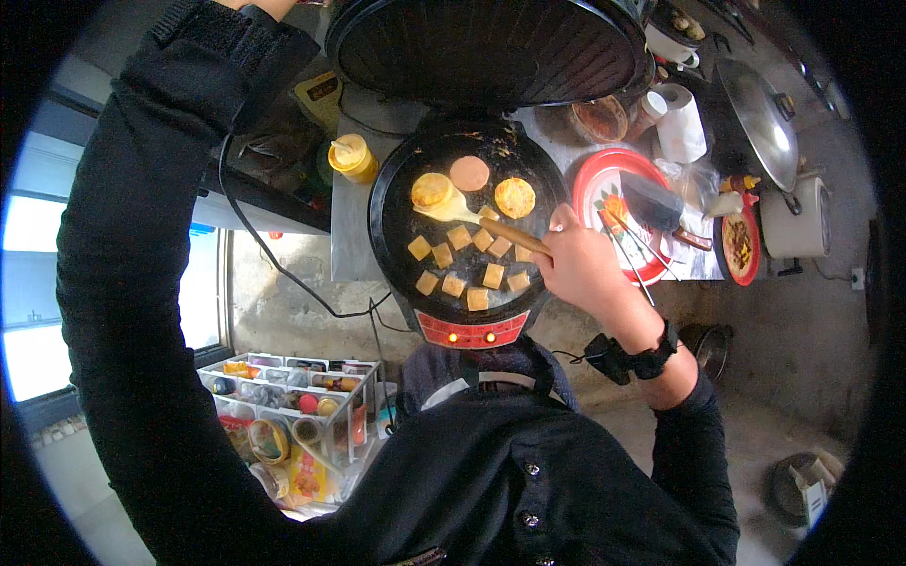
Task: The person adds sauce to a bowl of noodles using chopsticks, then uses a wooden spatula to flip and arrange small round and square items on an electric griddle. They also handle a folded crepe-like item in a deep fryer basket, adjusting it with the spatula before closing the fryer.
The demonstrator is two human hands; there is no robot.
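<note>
My right hand (pixel 579 260) grips the wooden handle of a spatula (pixel 517 235). Its pale blade lies under or against a browned round patty (pixel 432 189) on an electric griddle (pixel 396 276). A pink round slice (pixel 469 173), probably ham, and another golden patty (pixel 514 198) lie near it. Several browned cubes (pixel 478 298), perhaps tofu, are scattered over the nearer half of the black plate. The griddle's ridged lid (pixel 488 49) stands raised at the back. My left arm reaches up past the lid's left side; only a sliver of my left hand (pixel 258 6) shows at the top edge, its fingers hidden.
Right of the griddle, a red-rimmed enamel plate (pixel 591 166) carries a cleaver (pixel 651 201) and metal tongs (pixel 623 244). A yellow squeeze bottle (pixel 352 159) stands left. Two lights glow on the red control panel (pixel 472 330). A black cord (pixel 265 247) hangs at left.
</note>
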